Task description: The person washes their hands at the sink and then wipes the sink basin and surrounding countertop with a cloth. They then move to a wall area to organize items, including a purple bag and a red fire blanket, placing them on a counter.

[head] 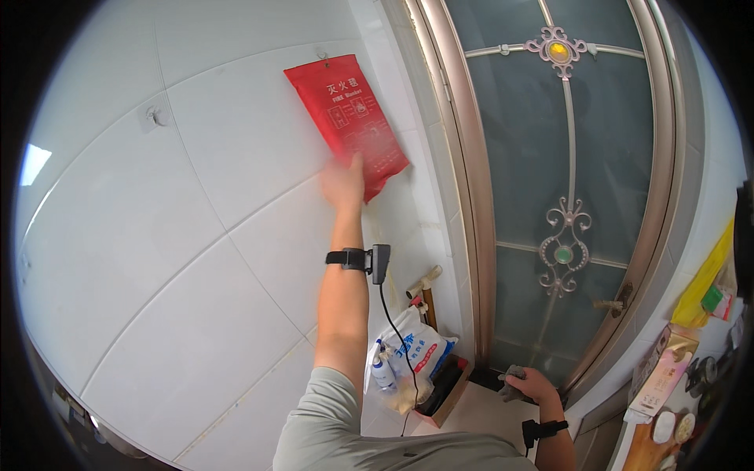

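A red fire blanket pouch [347, 100] hangs by its top from a small hook on the white tiled wall [265, 159]. My left hand [343, 183], slightly blurred, is raised to the pouch's lower left edge; its fingers are partly hidden, so whether they grip it is unclear. Low at the right, my right hand [535, 385] holds a crumpled grey cloth [513, 384] in front of the door's foot. Each forearm wears a black strap with a small device.
A glazed door [530, 147] with metal scrollwork and a handle [615, 303] stands right of the wall. Below are a white plastic bag [412, 338], a spray bottle [383, 374] and a cardboard box [450, 406]. A carton [662, 377] and a yellow bag [701, 282] are at the right.
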A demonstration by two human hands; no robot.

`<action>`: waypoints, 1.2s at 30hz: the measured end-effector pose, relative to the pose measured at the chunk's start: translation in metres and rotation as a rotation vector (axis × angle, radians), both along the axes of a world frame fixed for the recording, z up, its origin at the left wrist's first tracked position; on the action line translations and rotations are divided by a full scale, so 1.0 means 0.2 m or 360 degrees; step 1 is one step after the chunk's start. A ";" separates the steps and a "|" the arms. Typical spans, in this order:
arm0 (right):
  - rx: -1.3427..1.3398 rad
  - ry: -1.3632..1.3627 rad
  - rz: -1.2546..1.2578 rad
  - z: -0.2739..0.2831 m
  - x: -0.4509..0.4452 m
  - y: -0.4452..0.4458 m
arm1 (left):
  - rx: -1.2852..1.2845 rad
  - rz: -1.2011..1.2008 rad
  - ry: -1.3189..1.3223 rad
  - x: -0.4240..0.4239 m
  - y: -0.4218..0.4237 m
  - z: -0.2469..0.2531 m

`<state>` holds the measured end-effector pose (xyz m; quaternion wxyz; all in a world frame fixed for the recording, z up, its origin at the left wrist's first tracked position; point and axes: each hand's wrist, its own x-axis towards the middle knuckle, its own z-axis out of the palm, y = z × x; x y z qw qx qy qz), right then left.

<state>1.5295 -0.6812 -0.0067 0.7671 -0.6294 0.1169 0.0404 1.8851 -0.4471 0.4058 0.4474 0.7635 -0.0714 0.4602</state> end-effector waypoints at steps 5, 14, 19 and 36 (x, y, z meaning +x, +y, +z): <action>0.0010 -0.0021 0.0022 0.00 0.07 -0.02 | -0.0346 -0.0592 -0.0127 0.27 -0.08 0.01; -0.0323 0.0158 -0.0174 0.22 -0.05 0.02 | -0.0593 -0.1449 -0.0461 -0.09 -0.21 0.22; -0.0173 0.0122 -0.0152 0.11 -0.06 -0.04 | -0.0654 -0.1358 -0.0502 -0.23 -0.27 0.29; -0.0616 0.0120 -0.0235 0.15 -0.12 0.02 | -0.0645 -0.1781 -0.0641 -0.13 -0.35 0.59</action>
